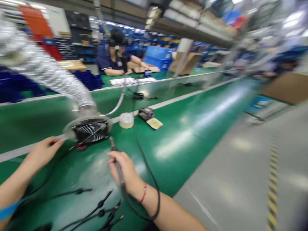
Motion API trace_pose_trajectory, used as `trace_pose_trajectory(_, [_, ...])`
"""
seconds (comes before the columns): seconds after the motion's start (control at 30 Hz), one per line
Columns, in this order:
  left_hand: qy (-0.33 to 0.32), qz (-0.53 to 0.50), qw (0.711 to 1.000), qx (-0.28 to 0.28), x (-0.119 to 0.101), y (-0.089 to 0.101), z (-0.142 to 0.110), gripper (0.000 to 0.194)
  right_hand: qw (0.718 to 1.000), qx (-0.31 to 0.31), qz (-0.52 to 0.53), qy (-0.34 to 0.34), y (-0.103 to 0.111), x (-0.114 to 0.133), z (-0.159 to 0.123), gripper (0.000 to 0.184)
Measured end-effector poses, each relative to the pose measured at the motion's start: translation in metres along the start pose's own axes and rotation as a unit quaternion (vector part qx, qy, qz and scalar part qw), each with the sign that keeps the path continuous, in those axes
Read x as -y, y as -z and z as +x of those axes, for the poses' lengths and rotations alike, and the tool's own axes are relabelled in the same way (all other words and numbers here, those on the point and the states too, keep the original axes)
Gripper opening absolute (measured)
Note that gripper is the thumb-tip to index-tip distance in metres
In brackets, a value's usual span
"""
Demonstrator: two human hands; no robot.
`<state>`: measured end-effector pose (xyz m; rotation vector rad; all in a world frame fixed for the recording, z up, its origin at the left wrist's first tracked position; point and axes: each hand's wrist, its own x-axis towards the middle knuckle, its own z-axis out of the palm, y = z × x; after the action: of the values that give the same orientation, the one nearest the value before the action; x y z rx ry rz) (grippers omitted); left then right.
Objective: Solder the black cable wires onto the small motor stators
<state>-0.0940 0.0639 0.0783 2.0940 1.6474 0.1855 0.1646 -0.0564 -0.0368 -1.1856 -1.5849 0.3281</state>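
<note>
My right hand [126,170] is closed around the grey handle of a soldering iron [118,168], its tip pointing away from me and up. The iron's black cord [146,163] loops over my right forearm. My left hand [45,150] has its fingers pinched together beside the fume extractor; what lies between them I cannot make out. The fume extractor [90,131], a round hood with a black fan guard, stands in front of both hands. Below it sits a small red-and-black piece [81,147]. Several black cables [101,205] with bare ends lie on the green bench nearest me.
A silver flexible duct [55,70] rises from the extractor to the upper left. Beyond it are a roll of tape [126,120] and a soldering iron stand [149,116] with a yellow sponge. Across the bench [178,134] a person [113,57] works near a blue bin [158,57].
</note>
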Motion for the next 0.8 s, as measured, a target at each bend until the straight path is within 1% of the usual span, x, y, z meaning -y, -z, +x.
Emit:
trace_pose_trajectory(0.03, [0.050, -0.001, 0.998, -0.039, 0.006, 0.003, -0.001, 0.044, 1.000, 0.005, 0.021, -0.012, 0.002, 0.001, -0.002, 0.041])
trace_pose_trajectory(0.1, [0.076, 0.002, 0.996, -0.036, 0.021, 0.010, 0.001, 0.055, 0.998, 0.028, 0.057, -0.028, 0.005, 0.002, -0.004, 0.040])
trace_pose_trajectory(0.17, [0.089, 0.004, 0.996, -0.001, 0.039, 0.019, -0.002, 0.055, 0.996, 0.051, 0.058, -0.039, 0.008, 0.002, -0.005, 0.035])
trace_pose_trajectory(0.2, [0.092, 0.008, 0.995, 0.022, 0.047, 0.022, -0.008, 0.053, 0.996, 0.058, 0.054, -0.041, 0.009, 0.003, -0.006, 0.033])
trace_pose_trajectory(0.27, [0.101, 0.024, 0.992, 0.073, 0.062, 0.027, -0.029, 0.046, 0.995, 0.068, 0.051, -0.043, 0.013, 0.004, -0.008, 0.031])
trace_pose_trajectory(0.33, [0.121, 0.050, 0.985, 0.112, 0.075, 0.025, -0.058, 0.041, 0.996, 0.063, 0.047, -0.052, 0.017, 0.002, -0.011, 0.029])
trace_pose_trajectory(0.37, [0.136, 0.066, 0.981, 0.121, 0.081, 0.022, -0.073, 0.042, 0.995, 0.076, 0.044, -0.056, 0.019, 0.001, -0.012, 0.028])
trace_pose_trajectory(0.43, [0.166, 0.100, 0.974, 0.120, 0.091, 0.015, -0.097, 0.045, 0.992, 0.106, 0.044, -0.058, 0.022, -0.001, -0.013, 0.028])
trace_pose_trajectory(0.47, [0.177, 0.114, 0.971, 0.113, 0.094, 0.011, -0.106, 0.043, 0.990, 0.120, 0.046, -0.060, 0.024, -0.002, -0.014, 0.028])
trace_pose_trajectory(0.53, [0.184, 0.132, 0.969, 0.098, 0.099, 0.007, -0.117, 0.030, 0.988, 0.131, 0.048, -0.069, 0.024, 0.001, -0.015, 0.029])
trace_pose_trajectory(0.63, [0.184, 0.145, 0.970, 0.066, 0.101, 0.012, -0.119, 0.015, 0.988, 0.112, 0.041, -0.099, 0.021, 0.011, -0.018, 0.029])
trace_pose_trajectory(0.7, [0.195, 0.159, 0.968, 0.017, 0.101, 0.020, -0.115, 0.015, 0.987, 0.100, 0.038, -0.120, 0.018, 0.018, -0.019, 0.029])
trace_pose_trajectory(0.8, [0.223, 0.177, 0.955, -0.086, 0.095, 0.029, -0.107, 0.026, 0.986, 0.095, 0.033, -0.133, 0.017, 0.018, -0.019, 0.031])
